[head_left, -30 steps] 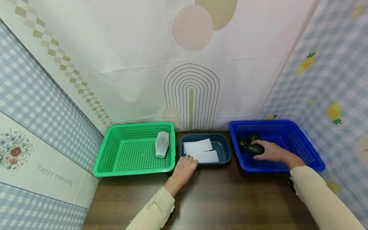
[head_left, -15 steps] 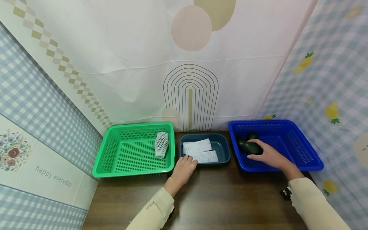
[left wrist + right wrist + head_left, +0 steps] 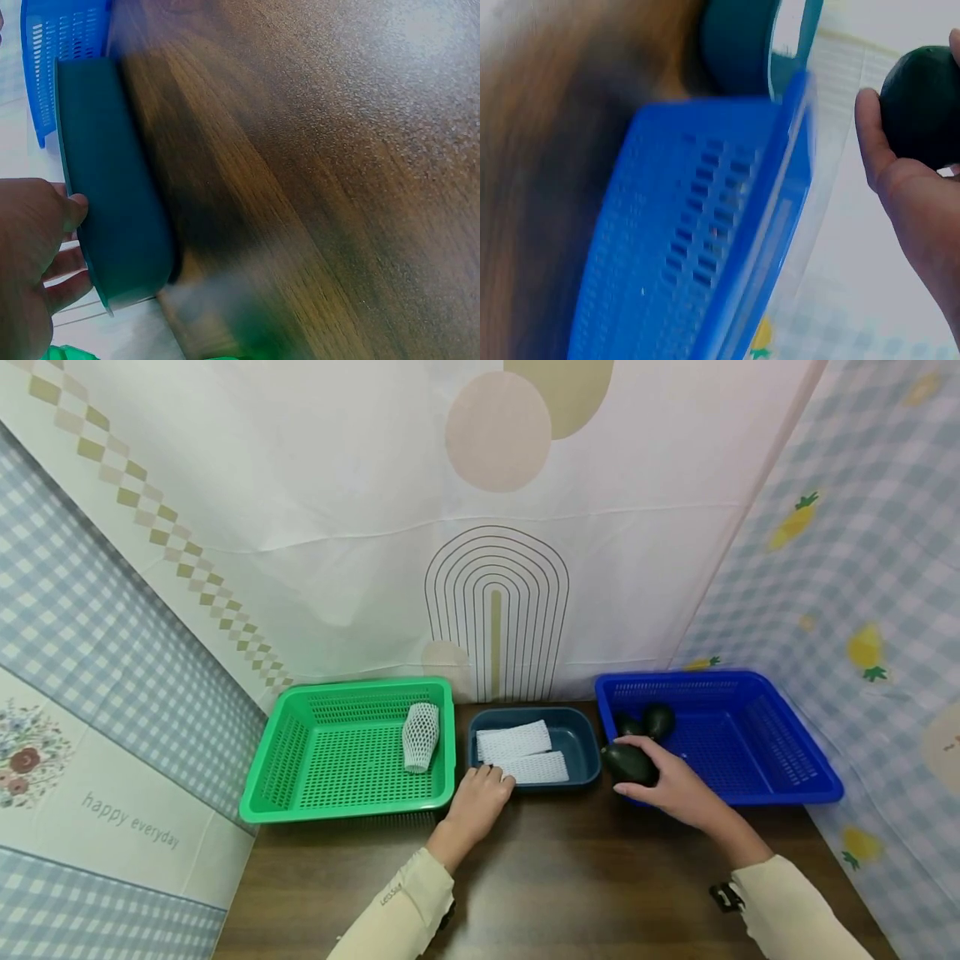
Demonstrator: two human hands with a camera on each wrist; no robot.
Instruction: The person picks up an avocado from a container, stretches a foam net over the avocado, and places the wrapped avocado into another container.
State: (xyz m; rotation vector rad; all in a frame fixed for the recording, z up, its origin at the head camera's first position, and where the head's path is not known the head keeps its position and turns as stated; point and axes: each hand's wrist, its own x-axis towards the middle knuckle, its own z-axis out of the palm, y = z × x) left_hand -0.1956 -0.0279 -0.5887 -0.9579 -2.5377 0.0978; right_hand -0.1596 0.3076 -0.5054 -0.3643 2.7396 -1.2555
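Note:
My right hand [image 3: 671, 787] grips a dark green avocado [image 3: 628, 765] between thumb and fingers, above the front left corner of the blue basket [image 3: 802, 781]. The same avocado [image 3: 922, 105] shows in the right wrist view, raised over the basket's rim. Two more avocados [image 3: 660, 722] lie at the basket's left end. My left hand [image 3: 477, 802] holds the front rim of a small teal tray [image 3: 582, 752]; in the left wrist view, its thumb lies outside the rim and fingers reach inside. White foam net sleeves [image 3: 534, 767] lie flat in the tray.
A green basket [image 3: 337, 814] stands left of the tray, with a bulging white foam net [image 3: 422, 737] at its right side; its contents are hard to tell. Brown wooden table [image 3: 555, 877] extends in front. Printed cloth hangs behind and at both sides.
My right hand has lifted one avocado from among the others and carried it left to the basket's near left rim. The left hand stays at the tray's rim.

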